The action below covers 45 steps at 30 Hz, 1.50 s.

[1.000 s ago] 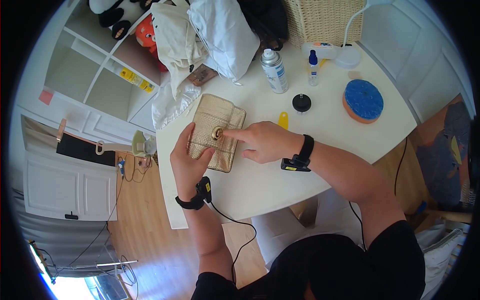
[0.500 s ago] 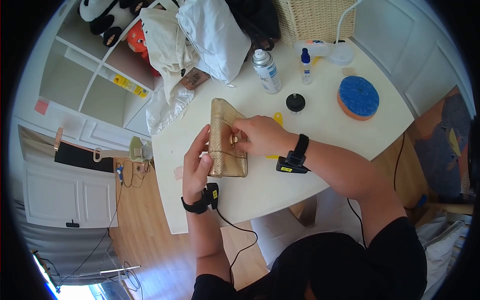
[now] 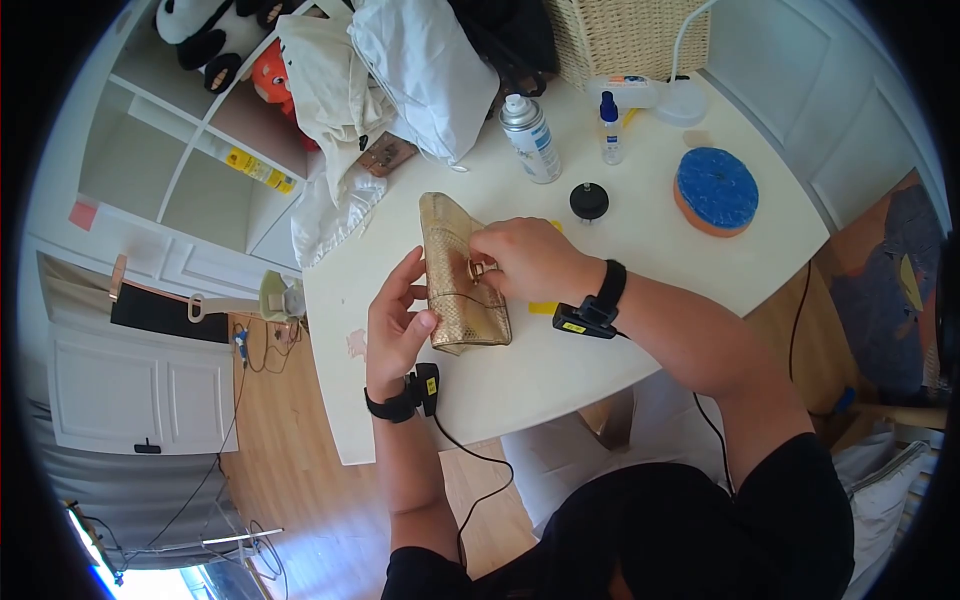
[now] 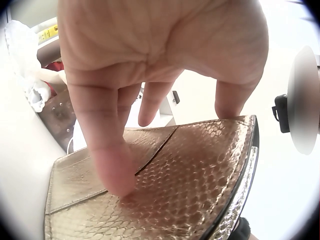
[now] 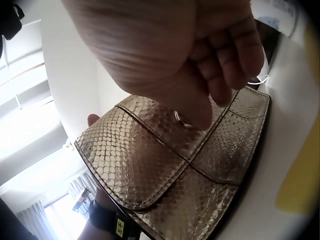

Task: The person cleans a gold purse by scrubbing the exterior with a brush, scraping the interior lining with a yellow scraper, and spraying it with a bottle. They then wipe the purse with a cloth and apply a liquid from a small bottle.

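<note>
A gold snakeskin-pattern clutch bag (image 3: 455,300) with crossing seams stands tilted up on the white table, its front turned toward the right. On that front sits a ring-shaped gold clasp (image 3: 474,270), mostly covered by fingers. My right hand (image 3: 535,262) pinches the clasp between thumb and curled fingers, and in the right wrist view part of the ring (image 5: 181,118) shows beside the thumb. My left hand (image 3: 398,330) steadies the bag's left side. Its thumb is at the edge nearest me, while in the left wrist view one finger (image 4: 117,175) presses against a broad panel.
Beyond the bag stand a spray can (image 3: 530,138), a small blue-capped bottle (image 3: 610,135) and a round black object (image 3: 589,202). A blue-topped sponge disc (image 3: 717,190) lies at the right. Cloth bags (image 3: 425,80) and a woven basket (image 3: 635,40) fill the back.
The clutch bag has been tipped up from a flatter pose onto its edge. My right hand has gone from a pointing finger at the clasp to pinching it.
</note>
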{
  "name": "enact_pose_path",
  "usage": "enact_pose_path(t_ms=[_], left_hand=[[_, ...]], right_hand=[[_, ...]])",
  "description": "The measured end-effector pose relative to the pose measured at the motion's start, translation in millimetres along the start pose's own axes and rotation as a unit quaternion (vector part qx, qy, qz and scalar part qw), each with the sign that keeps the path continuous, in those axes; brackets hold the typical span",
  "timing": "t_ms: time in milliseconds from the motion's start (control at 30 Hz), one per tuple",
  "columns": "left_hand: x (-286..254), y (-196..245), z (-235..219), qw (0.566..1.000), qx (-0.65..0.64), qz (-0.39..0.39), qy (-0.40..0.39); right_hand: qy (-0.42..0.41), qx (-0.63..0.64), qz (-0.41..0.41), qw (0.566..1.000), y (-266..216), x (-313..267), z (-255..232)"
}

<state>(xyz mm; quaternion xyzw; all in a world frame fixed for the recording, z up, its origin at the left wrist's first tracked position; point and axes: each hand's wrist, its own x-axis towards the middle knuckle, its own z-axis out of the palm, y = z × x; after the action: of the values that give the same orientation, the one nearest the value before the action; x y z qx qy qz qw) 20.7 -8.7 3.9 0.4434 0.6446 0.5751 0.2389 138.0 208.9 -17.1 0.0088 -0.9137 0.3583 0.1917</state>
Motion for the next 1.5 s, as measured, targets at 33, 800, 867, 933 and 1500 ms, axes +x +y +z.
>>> enact_pose_path(t_ms=[33, 800, 867, 933, 1500], left_hand=[[-0.4, -0.8, -0.7, 1.000, 0.000, 0.000, 0.001], [-5.6, 2.8, -12.7, 0.951, 0.154, -0.197, -0.180], [-5.7, 5.5, -6.2, 0.956, 0.154, -0.179, -0.171], [-5.9, 14.0, -1.6, 0.941, 0.254, -0.183, -0.131], [-9.1, -3.4, -14.4, 0.970, 0.243, 0.028, 0.001]], right_hand=[[-0.004, -0.005, 0.006, 1.000, -0.7, -0.4, 0.1], [-0.099, -0.222, 0.266, 0.933, 30.7, -15.3, -106.3], [-0.110, -0.225, 0.274, 0.929, 38.4, -10.5, -98.3], [-0.120, -0.232, 0.282, 0.923, 42.3, -8.2, -92.3], [-0.028, 0.296, -0.073, 0.952, -83.5, 41.9, -80.5]])
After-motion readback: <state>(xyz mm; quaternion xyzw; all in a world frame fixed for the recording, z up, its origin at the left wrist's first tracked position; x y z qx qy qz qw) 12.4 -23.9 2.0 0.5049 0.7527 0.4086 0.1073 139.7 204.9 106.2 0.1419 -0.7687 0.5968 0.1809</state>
